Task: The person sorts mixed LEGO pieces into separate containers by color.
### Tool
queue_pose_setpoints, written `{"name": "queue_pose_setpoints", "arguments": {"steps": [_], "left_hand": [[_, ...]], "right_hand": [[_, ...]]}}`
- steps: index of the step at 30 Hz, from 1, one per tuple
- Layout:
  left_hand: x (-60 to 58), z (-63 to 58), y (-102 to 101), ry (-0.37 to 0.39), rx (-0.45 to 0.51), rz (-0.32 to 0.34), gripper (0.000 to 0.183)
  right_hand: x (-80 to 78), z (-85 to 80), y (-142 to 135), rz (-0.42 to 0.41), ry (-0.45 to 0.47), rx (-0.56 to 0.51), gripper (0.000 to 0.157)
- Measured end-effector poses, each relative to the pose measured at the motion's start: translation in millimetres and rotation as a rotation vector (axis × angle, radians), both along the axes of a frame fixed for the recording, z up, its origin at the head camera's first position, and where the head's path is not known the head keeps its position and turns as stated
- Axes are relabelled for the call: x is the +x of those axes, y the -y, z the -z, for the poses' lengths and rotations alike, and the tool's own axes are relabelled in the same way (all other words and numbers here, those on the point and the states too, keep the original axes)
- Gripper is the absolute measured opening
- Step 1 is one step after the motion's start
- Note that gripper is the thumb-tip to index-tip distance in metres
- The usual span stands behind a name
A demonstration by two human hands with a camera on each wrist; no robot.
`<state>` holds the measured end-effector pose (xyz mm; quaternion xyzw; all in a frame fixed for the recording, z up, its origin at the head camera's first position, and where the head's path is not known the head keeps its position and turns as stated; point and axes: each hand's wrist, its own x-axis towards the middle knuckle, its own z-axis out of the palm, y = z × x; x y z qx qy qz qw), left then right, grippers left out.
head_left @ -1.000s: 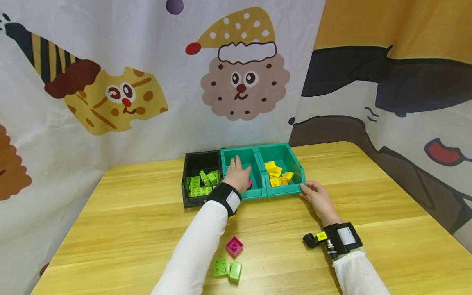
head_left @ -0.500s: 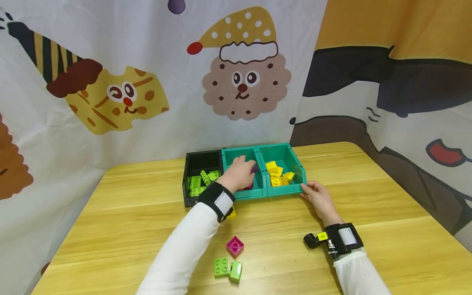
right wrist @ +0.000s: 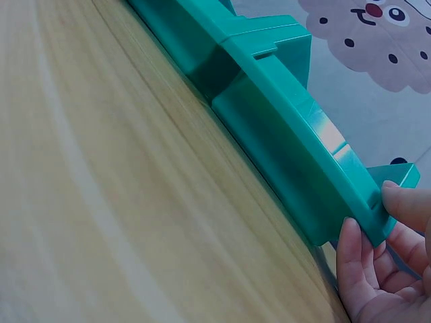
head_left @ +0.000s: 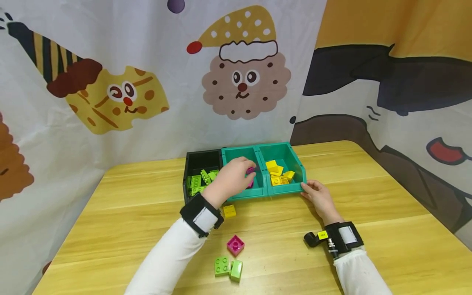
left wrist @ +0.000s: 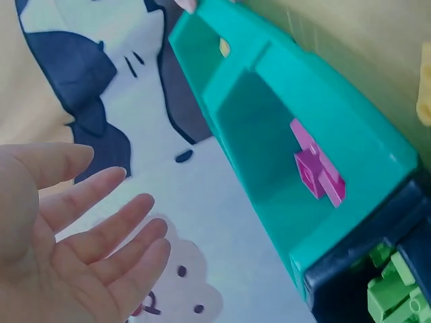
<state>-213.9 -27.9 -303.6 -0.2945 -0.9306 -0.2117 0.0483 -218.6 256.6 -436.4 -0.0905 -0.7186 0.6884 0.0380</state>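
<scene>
My left hand [head_left: 233, 178] hovers over the middle teal bin [head_left: 259, 191]. In the left wrist view its fingers are spread, relaxed and hold nothing. Magenta toy bricks [left wrist: 313, 168] lie inside that bin, partly hidden by the hand in the head view. At the right end, my right hand [head_left: 320, 200] grips the front corner of the right teal bin [head_left: 298, 187]. The right wrist view shows the thumb [right wrist: 404, 204] on top of the rim and fingers beneath it. Yellow bricks [head_left: 275, 180] sit in this right bin.
A black bin [head_left: 187, 167] with green bricks [head_left: 196, 181] adjoins on the left. Loose on the wooden table [head_left: 125, 229] lie a yellow brick [head_left: 229, 211], a magenta brick [head_left: 235, 245], a green square brick [head_left: 222, 266] and another green brick [head_left: 236, 271]. A printed curtain hangs behind.
My left hand has turned, its wrist and forearm swinging left and toward me, which uncovers the yellow brick on the table. More magenta shows in the middle bin. My right hand stays put.
</scene>
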Motion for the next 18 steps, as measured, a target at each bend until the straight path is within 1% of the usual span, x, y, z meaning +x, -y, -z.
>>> {"name": "queue_pose_setpoints", "arguments": {"steps": [2, 5, 8, 10, 12, 15, 18], "left_hand": [[7.9, 0.7, 1, 0.021, 0.007, 0.037, 0.030], [19.3, 3.1, 2, 0.100, 0.025, 0.109, 0.031], [31.0, 8.2, 4, 0.215, 0.001, 0.166, 0.032], [39.5, 13.3, 5, 0.262, -0.042, 0.180, 0.034], [48.9, 19.3, 7, 0.297, -0.089, 0.165, 0.041], [61.4, 30.0, 12, 0.336, -0.149, 0.117, 0.052], [69.8, 40.2, 16, 0.384, -0.188, 0.073, 0.061]], "right_hand": [[-0.1, -0.8, 0, -0.002, 0.000, -0.003, 0.024], [-0.1, -1.2, -1, -0.006, 0.000, -0.004, 0.024], [0.1, -1.4, -1, -0.009, -0.003, 0.001, 0.023], [0.3, -1.3, -1, -0.009, -0.003, 0.006, 0.023], [0.5, -1.5, -1, -0.011, -0.001, 0.011, 0.026], [0.5, -1.3, -1, -0.012, 0.003, 0.010, 0.028], [0.7, -1.3, -1, -0.009, 0.004, 0.012, 0.029]]}}
